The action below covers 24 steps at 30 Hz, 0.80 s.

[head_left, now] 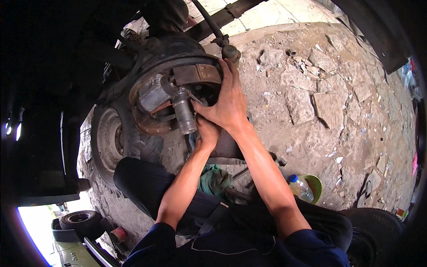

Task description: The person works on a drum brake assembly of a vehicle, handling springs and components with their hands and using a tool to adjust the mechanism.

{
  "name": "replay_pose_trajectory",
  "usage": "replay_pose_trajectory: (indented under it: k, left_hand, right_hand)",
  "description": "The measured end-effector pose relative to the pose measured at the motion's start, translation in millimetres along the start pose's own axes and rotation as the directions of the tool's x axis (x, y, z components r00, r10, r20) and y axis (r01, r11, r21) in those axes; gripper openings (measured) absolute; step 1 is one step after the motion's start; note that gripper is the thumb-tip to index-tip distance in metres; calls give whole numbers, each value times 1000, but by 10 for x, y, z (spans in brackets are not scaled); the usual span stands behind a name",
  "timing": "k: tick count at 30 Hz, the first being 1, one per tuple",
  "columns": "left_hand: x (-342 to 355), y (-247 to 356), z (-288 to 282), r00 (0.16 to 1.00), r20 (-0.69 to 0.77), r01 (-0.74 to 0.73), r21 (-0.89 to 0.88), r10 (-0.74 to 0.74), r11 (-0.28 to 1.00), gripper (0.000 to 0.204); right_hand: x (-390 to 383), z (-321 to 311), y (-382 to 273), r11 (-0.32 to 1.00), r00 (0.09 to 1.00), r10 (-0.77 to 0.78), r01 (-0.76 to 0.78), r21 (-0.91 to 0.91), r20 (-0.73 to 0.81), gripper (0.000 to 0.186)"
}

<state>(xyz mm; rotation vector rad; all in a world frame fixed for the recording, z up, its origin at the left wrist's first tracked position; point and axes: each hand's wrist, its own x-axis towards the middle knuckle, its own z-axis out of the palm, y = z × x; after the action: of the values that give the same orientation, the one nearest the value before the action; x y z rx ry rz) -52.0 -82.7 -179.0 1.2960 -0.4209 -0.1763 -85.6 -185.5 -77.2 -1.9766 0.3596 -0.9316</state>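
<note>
A drum brake assembly with its drum off stands in front of me. From its centre a bare metal axle spindle points toward me. Worn brake shoes curve round it, an upper brake shoe with a brown lining and a grey-faced left brake shoe. My right hand wraps its fingers over the right rim of the assembly at the upper shoe's end, its thumb reaching inward beside the spindle. Just below it, my left hand reaches in right of the spindle; its fingers are hidden behind my right hand and the parts.
A wheel with a tyre is at the left. A metal rod with a ball-shaped joint hangs above. Near my legs lie a green rag and a plastic bottle in a green bowl. Broken stone slabs cover the right-hand ground.
</note>
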Motion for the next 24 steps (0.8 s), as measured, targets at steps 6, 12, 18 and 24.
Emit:
replay_pose_trajectory:
  k: [6,12,18,24]
  left_hand:
    - [85,-58,104,994,16,-106,233,106,967,24]
    - [88,-109,55,986,38,-167,351,164,921,18]
    - [119,-299,-79,990,28,-141,293,138,946,19]
    - [168,-204,-58,953,168,-304,488,254,818,21]
  right_hand:
    - [112,-65,102,1000,999,-11,12,-11,43,114]
    - [106,-81,132,999,998,18,-21,50,56,113]
    - [112,-58,177,998,1000,-18,17,66,16,110]
    - [91,-63,214,998,999,-41,41,46,7,104]
